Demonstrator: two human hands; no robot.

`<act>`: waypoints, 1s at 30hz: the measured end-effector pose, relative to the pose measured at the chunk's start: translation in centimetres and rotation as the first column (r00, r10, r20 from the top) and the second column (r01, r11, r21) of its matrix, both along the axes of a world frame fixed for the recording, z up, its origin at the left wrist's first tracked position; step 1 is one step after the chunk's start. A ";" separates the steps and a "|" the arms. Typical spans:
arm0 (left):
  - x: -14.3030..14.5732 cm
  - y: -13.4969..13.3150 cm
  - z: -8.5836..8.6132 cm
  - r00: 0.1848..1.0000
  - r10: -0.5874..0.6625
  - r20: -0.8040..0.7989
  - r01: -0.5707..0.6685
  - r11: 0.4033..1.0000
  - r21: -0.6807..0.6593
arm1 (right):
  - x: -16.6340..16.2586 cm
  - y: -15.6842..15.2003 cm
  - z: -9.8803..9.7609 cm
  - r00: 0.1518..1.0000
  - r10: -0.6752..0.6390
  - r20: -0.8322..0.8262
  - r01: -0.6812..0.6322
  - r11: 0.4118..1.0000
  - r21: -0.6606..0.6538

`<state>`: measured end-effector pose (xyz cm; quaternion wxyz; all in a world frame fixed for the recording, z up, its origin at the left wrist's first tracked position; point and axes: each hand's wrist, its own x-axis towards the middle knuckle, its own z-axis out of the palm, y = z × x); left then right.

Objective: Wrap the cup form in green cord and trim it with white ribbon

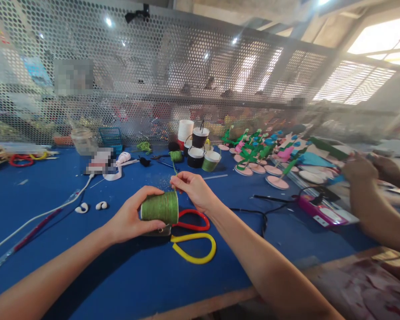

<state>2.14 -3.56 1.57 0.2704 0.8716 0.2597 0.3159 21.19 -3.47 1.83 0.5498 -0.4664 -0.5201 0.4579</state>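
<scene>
My left hand [128, 218] is wrapped round a small cup wound in green yarn [160, 207], held on its side just above the blue table [86, 266]. My right hand [195, 189] pinches the green yarn strand [174, 174] at the cup's upper rim. The strand runs back to a green yarn ball [176, 156]. Under my hands lie scissors with a red handle loop [194, 221] and a yellow one [195, 249].
Yarn-wrapped cups [200, 153] and a stack of white cups [186, 129] stand behind. Craft flowers on pink discs [260, 155] fill the right. Another person's hands [363, 171] work at far right. A pink glue gun [316, 209], white cable [36, 218], glass jar [83, 140] and mesh screen [153, 80] are also there.
</scene>
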 end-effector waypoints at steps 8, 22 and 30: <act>-0.1 0.2 -0.5 0.998 -0.038 0.047 0.032 0.991 0.131 | -0.2 -0.3 -0.1 1.000 0.000 0.024 0.000 1.000 -0.002; -0.3 0.3 -0.9 0.996 -0.082 -0.020 0.083 0.928 0.363 | -0.8 -1.1 0.6 0.951 0.043 -0.307 -0.110 0.972 -0.205; -0.4 0.5 -1.1 0.997 -0.068 -0.034 0.075 0.919 0.388 | -0.6 -1.2 0.8 0.921 0.036 -0.387 -0.141 0.959 -0.247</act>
